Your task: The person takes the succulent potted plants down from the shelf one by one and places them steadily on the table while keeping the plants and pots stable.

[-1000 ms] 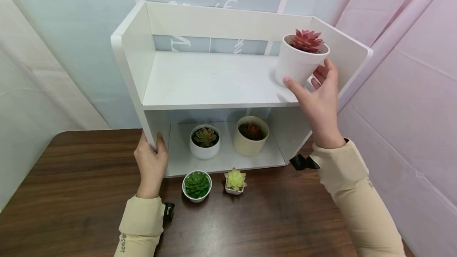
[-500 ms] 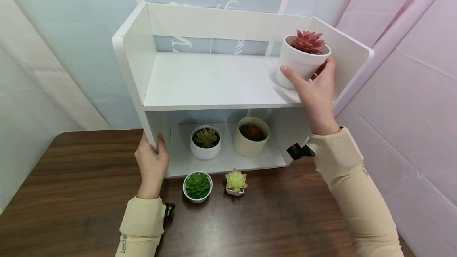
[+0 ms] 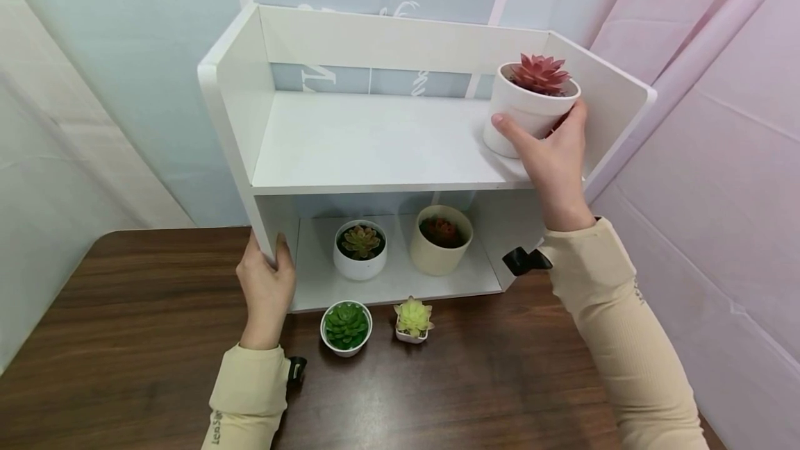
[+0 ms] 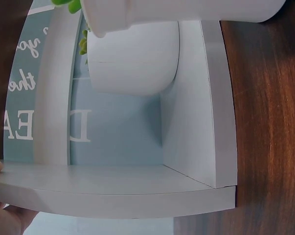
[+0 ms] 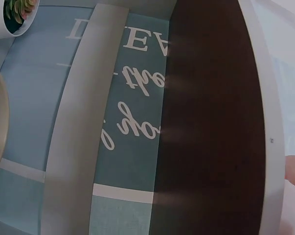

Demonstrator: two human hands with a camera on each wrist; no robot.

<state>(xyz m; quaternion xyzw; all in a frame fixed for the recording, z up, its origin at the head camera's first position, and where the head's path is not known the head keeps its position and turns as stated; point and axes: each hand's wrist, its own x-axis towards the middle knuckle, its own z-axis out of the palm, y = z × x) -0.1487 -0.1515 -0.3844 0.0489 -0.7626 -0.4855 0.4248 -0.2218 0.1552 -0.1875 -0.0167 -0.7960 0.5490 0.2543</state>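
Shining tabletop (image 3: 475,387) beneath shelf (image 3: 375,141), pale drapes (image 3: 719,179)

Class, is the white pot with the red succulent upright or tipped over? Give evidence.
Upright: the white pot has its rim uppermost, with the red succulent on top. Whether it leans slightly, I cannot tell.

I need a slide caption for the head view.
Left-hand grip on the white shelf unit, right-hand grip on a potted red succulent at the upper level's right end.
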